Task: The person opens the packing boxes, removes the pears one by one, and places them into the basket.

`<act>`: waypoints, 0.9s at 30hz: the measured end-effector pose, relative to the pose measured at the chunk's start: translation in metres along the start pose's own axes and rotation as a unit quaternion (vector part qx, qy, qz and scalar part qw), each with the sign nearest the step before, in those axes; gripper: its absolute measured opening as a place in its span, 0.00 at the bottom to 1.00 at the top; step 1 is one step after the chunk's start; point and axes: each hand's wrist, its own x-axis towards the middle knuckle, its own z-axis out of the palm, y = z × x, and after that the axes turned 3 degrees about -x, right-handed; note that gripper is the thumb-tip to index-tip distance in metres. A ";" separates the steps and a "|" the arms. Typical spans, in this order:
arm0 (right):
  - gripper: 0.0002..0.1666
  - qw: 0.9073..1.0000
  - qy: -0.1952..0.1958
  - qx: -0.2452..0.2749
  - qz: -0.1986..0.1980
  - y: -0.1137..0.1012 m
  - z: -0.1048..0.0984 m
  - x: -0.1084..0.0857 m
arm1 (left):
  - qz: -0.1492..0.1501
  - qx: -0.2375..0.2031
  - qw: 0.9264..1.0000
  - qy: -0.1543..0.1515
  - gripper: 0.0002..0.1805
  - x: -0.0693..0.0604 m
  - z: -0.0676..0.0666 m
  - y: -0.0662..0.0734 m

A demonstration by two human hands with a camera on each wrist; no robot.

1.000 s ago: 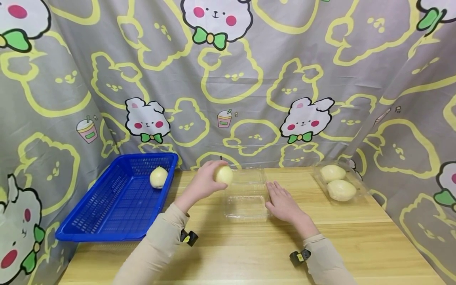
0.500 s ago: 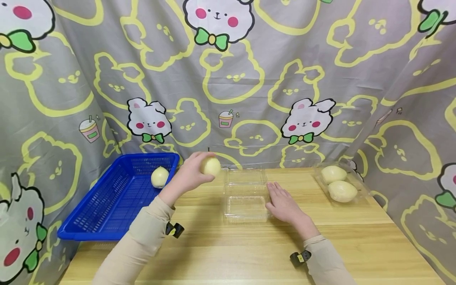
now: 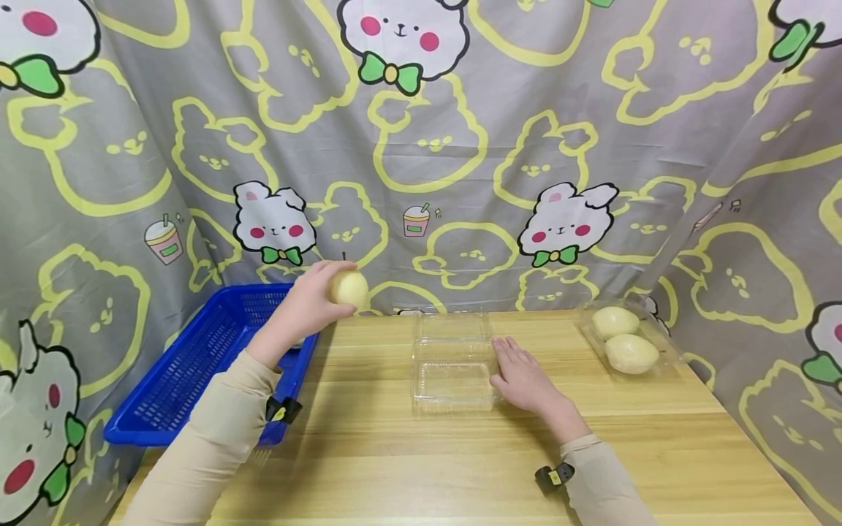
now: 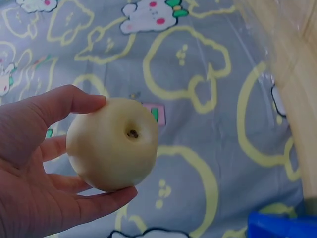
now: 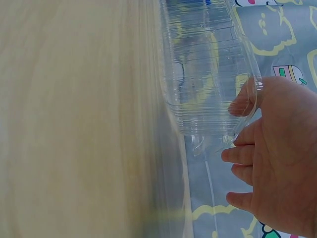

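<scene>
Currently the left hand (image 3: 311, 298) is gripping a pear (image 3: 349, 290), thumb and fingers curling round its sides. The pear is hanging in the air between the basket (image 3: 164, 398) and the middle tub (image 3: 454, 380), nearer the basket, touching only the hand. Its stem (image 3: 344, 256) is pointing up in the head view; the dimple (image 4: 132, 133) is facing away from the palm in the left wrist view.

Right hand (image 3: 526, 380) isn't clenching anything: it's lying along the middle tub's right side, fingers extending. In the right wrist view the thumb is overlapping the clear rim; can't tell if it's actually pressing.

Two pears (image 3: 631, 353) are sitting in the right-side tub (image 3: 666, 347), well apart from both hands. Left arm is blocking part of the basket, so can't tell what's lying behind it.

How I'd be handling it: spreading the grip evenly, firm enough for smooth skin, light enough not to bruise. Stem should be pointing away from thin plastic. Hand should be clearing the basket rim. Tub is probably light and sliding easily, so a gentle steadying touch is making sense; hard pushing would likely be flexing the walls. Any release should be going slow, pear fully supported first.
</scene>
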 end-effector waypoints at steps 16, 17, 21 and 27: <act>0.41 1.000 -0.001 0.011 0.001 0.000 0.001 -0.001 | -0.021 0.015 0.999 0.018 0.36 0.004 -0.031 -0.052; 0.41 1.000 -0.001 0.011 0.001 0.000 0.001 -0.001 | -0.023 0.015 0.999 0.019 0.36 0.005 -0.032 -0.056; 0.42 1.000 -0.002 0.008 0.001 0.000 0.000 0.000 | -0.024 0.017 0.999 0.025 0.36 0.005 -0.034 -0.073; 0.41 1.000 -0.006 0.009 0.001 -0.001 -0.001 0.000 | -0.032 0.016 0.999 0.020 0.36 0.003 -0.033 -0.095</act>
